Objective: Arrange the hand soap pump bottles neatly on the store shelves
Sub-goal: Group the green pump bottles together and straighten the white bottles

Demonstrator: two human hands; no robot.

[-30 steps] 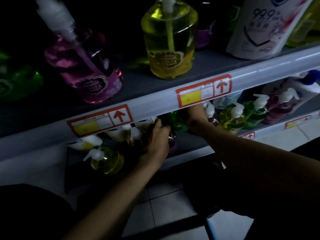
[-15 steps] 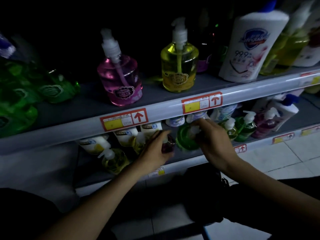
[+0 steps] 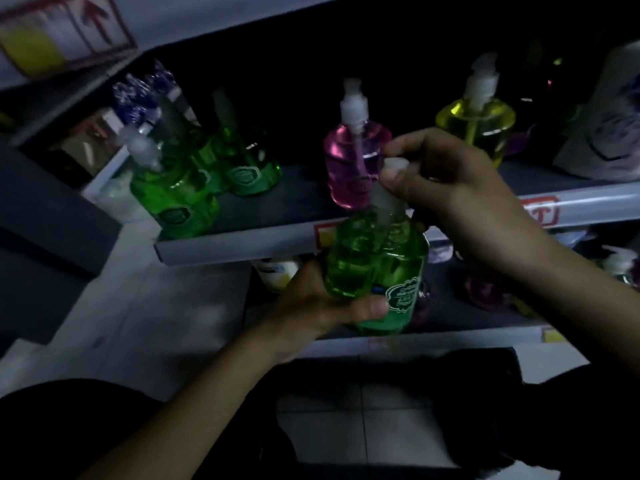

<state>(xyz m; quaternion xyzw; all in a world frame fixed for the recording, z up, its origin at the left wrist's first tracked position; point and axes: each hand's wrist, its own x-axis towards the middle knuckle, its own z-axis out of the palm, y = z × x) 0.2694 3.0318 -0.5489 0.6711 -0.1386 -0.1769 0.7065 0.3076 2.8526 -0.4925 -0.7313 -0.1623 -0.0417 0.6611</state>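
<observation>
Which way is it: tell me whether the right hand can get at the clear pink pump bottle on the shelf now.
Probably not at once: the right hand grips the pump of the green bottle that the left hand holds. The pink bottle stands just behind, otherwise unobstructed.

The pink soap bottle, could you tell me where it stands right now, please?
The pink soap bottle stands upright on the middle shelf, centre of the head view, between the green bottles and the yellow bottle.
</observation>
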